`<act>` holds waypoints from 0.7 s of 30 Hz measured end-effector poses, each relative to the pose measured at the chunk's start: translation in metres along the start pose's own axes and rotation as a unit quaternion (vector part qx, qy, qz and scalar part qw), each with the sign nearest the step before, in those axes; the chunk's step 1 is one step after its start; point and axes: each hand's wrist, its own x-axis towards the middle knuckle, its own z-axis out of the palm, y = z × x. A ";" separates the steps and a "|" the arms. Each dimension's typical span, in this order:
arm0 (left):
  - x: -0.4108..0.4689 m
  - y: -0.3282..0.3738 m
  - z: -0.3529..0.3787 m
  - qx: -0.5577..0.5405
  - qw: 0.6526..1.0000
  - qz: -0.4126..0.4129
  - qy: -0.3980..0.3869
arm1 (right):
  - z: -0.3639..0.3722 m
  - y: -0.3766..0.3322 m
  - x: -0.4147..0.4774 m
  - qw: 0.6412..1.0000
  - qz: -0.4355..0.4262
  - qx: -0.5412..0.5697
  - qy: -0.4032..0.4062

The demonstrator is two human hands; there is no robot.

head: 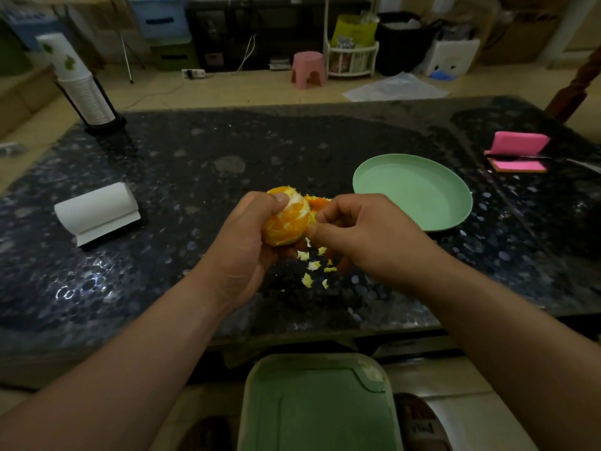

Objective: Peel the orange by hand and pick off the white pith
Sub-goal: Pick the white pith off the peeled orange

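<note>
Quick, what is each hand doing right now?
Left hand: curled round the orange, holding it.
Right hand: closed, pinching at the orange's side; what it pinches is too small to tell.

The table top [227, 151] looks like dark polished stone with pale specks, and it is glossy enough to reflect light. The plate [413, 190] is pale green plastic, smooth, with a soft matt sheen. The orange [287, 222] shows moist, shiny flesh with patches of dull, fibrous white pith. The scraps [307, 279] on the table look rough. The roll [97, 206] is matt white paper. The stacked cups [87, 96] look like paper. The stool [308, 69] is smooth pink plastic.
</note>
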 end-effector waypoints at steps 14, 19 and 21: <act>-0.005 -0.005 0.007 0.064 0.998 0.025 -0.009 | 0.004 0.001 -0.001 0.998 0.035 0.037 0.022; -0.007 0.001 0.010 -0.019 0.999 -0.033 -0.027 | 0.003 0.006 0.003 0.997 0.022 0.059 0.053; -0.008 0.004 0.009 -0.047 0.996 -0.052 -0.048 | 0.000 0.009 0.005 0.997 0.009 0.043 0.056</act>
